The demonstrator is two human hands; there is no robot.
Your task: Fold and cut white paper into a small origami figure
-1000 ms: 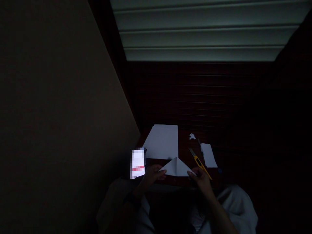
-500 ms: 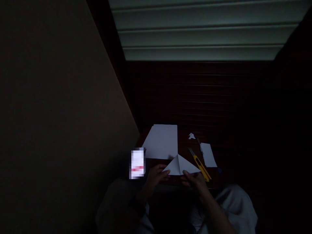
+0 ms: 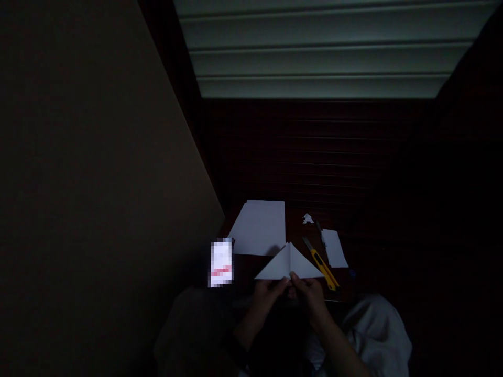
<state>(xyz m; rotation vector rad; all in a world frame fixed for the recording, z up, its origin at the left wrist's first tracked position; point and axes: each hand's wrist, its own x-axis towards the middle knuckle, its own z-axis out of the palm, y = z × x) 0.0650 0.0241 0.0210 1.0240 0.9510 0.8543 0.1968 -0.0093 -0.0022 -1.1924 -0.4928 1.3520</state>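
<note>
- Dim worktop (image 3: 295, 220); landmark: folded paper (image 3: 275, 266).
- Left hand (image 3: 267, 294) and right hand (image 3: 312, 296) pinch its near edge mid-crease.
- Press evenly; mind cutter (image 3: 327, 274) at its right corner.

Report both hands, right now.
Left hand: closed, holding the folded paper by its near edge.
Right hand: closed, holding the same folded paper near its middle.
</note>
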